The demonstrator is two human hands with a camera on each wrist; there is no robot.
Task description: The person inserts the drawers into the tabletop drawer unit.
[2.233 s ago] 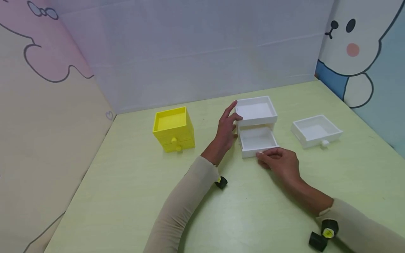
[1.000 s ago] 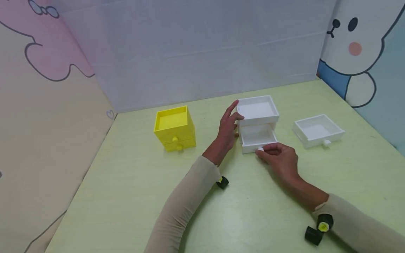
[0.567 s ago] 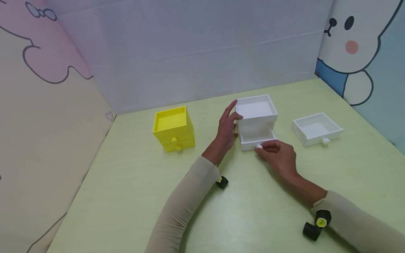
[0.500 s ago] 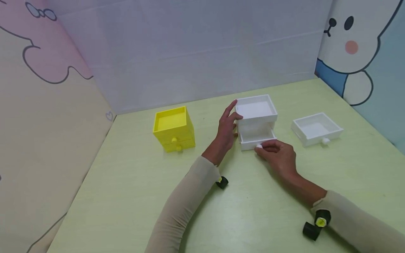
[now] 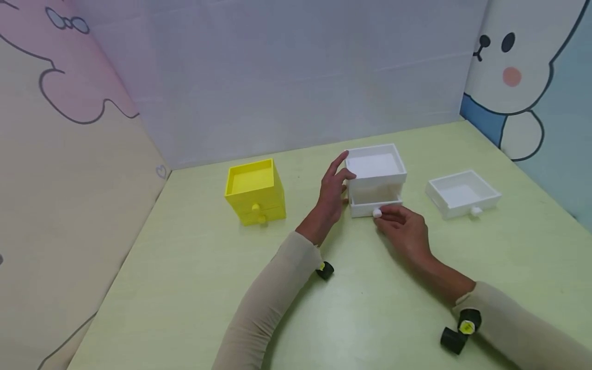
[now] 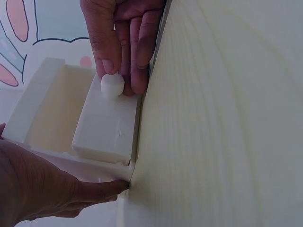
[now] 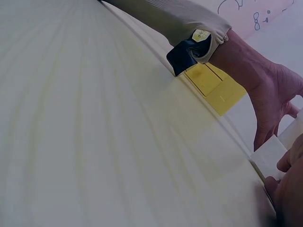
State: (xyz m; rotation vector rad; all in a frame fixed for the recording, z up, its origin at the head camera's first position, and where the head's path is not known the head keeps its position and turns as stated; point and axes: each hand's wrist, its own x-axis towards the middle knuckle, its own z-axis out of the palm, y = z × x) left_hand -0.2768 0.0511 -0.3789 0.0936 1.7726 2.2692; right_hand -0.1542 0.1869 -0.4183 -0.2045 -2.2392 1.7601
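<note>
Setting: pale green, wood-grained worktop (image 5: 185, 288) filled the lower frame; a plain whitish wall covering (image 5: 300, 77) stood across the top, with cartoon-printed side walls at the left and right edges.

A small white box-shaped cabinet, apparently plastic, (image 5: 376, 180) stood upright right of centre. Its shallow white lower drawer (image 5: 363, 211) projected partly from the front; the slot above showed its interior. Left hand (image 5: 330, 196) braced the cabinet's left side: grip spread, digits apart and mostly straight, one bent over the upper front corner. Right hand (image 5: 409, 234) had its grip together, thumb and fingers pinching the round white knob (image 5: 377, 213) of the lower drawer.

Nearby: a loose white rectangular drawer (image 5: 462, 210) with its own knob, resting on the worktop toward the right; a yellow box-shaped cabinet with two knobs (image 5: 242, 203), left of centre.

Handling (judged): cabinet and drawer likely light and stiff, walls thin, surfaces fairly smooth. A cabinet this light could slide or twist if unsupported, so the side wall low down seemed a sound place to brace. Knob looked the best hold for the drawer, with force kept straight along the slot; skewing might jam it or strain the knob joint.
</note>
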